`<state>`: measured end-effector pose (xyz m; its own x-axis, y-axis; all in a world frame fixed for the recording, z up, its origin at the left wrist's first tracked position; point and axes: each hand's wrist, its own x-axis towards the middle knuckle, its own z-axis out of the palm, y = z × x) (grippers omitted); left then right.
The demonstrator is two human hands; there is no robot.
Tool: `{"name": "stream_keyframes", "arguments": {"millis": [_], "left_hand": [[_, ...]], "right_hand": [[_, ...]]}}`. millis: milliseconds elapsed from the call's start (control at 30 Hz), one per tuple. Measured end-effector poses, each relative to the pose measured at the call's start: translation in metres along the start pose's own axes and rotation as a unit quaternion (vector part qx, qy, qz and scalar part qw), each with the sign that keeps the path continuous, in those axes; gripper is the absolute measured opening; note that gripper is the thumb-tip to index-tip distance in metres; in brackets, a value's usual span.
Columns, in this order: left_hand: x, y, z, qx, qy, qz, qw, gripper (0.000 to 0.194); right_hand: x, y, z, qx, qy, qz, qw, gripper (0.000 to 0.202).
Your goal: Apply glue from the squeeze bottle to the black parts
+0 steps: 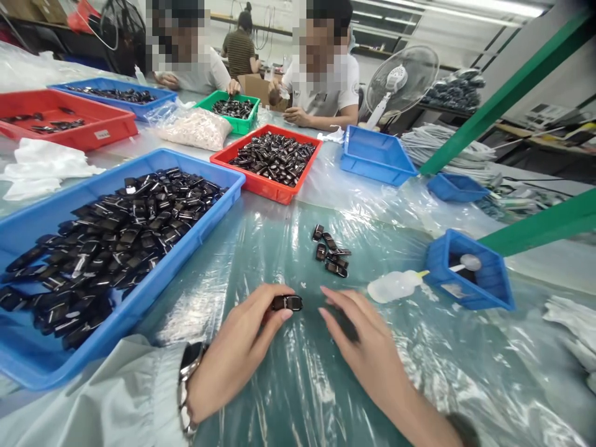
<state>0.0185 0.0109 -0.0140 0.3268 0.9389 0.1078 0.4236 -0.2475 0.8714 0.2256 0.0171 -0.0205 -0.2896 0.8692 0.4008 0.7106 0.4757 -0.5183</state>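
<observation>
Between the thumb and fingers of my left hand is a small black plastic part with a shiny rim, held just over the plastic-covered table. My right hand is a short way to its right, thumb and fingers apart, with nothing in it. Beyond my hands lies a loose group of similar black parts. A white squeeze bottle with a yellowish tip rests on its side past my right hand. To the left, a large blue tray holds a heap of the same black parts.
A red tray and a green tray of small dark parts stand farther back. At right are a small blue bin, a blue tray and green posts. Two people sit across the table.
</observation>
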Motion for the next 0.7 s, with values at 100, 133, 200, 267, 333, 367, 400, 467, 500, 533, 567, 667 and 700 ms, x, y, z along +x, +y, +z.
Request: {"name": "stream_keyframes", "arguments": {"millis": [100, 133, 200, 267, 333, 367, 400, 467, 500, 533, 567, 667, 700], "left_hand": [[-0.001, -0.001, 0.001, 0.005, -0.001, 0.011, 1.000, 0.021], [-0.001, -0.001, 0.001, 0.007, -0.002, 0.011, 1.000, 0.021], [-0.002, -0.001, 0.001, 0.010, -0.007, 0.010, 1.000, 0.020], [-0.003, -0.001, 0.001, 0.009, -0.011, 0.012, 1.000, 0.019], [-0.004, -0.001, 0.001, 0.008, -0.014, 0.014, 1.000, 0.020], [-0.004, -0.001, 0.001, 0.007, -0.015, 0.014, 1.000, 0.020], [-0.004, -0.001, 0.001, 0.006, -0.015, 0.015, 1.000, 0.020], [-0.003, -0.002, 0.001, 0.003, -0.013, 0.017, 1.000, 0.020], [-0.003, -0.002, 0.001, 0.001, -0.011, 0.020, 1.000, 0.020], [-0.003, -0.002, 0.001, -0.002, -0.011, 0.023, 1.000, 0.021], [-0.003, -0.002, 0.001, -0.004, -0.010, 0.028, 1.000, 0.022], [-0.003, -0.001, 0.001, -0.013, -0.009, 0.042, 0.999, 0.022], [-0.004, -0.001, 0.001, -0.017, -0.009, 0.044, 0.999, 0.021]], "right_hand": [[0.020, -0.003, 0.021, -0.001, -0.035, -0.007, 0.999, 0.023], [0.025, -0.002, 0.025, 0.003, -0.042, -0.006, 0.999, 0.022], [0.031, 0.001, 0.028, 0.020, -0.055, 0.001, 0.998, 0.022], [0.033, 0.003, 0.026, 0.048, -0.066, 0.015, 0.997, 0.021], [0.032, 0.004, 0.020, 0.087, -0.075, 0.037, 0.993, 0.018], [0.031, 0.004, 0.017, 0.112, -0.080, 0.052, 0.989, 0.016], [0.030, 0.002, 0.013, 0.139, -0.086, 0.070, 0.984, 0.015], [0.029, -0.003, 0.006, 0.207, -0.100, 0.116, 0.966, 0.013], [0.028, -0.006, 0.003, 0.246, -0.109, 0.141, 0.953, 0.013], [0.027, -0.010, 0.000, 0.286, -0.118, 0.166, 0.936, 0.014], [0.026, -0.015, -0.002, 0.326, -0.127, 0.190, 0.917, 0.016], [0.023, -0.027, -0.005, 0.429, -0.143, 0.249, 0.856, 0.021], [0.022, -0.030, -0.004, 0.457, -0.145, 0.265, 0.836, 0.022]]}}
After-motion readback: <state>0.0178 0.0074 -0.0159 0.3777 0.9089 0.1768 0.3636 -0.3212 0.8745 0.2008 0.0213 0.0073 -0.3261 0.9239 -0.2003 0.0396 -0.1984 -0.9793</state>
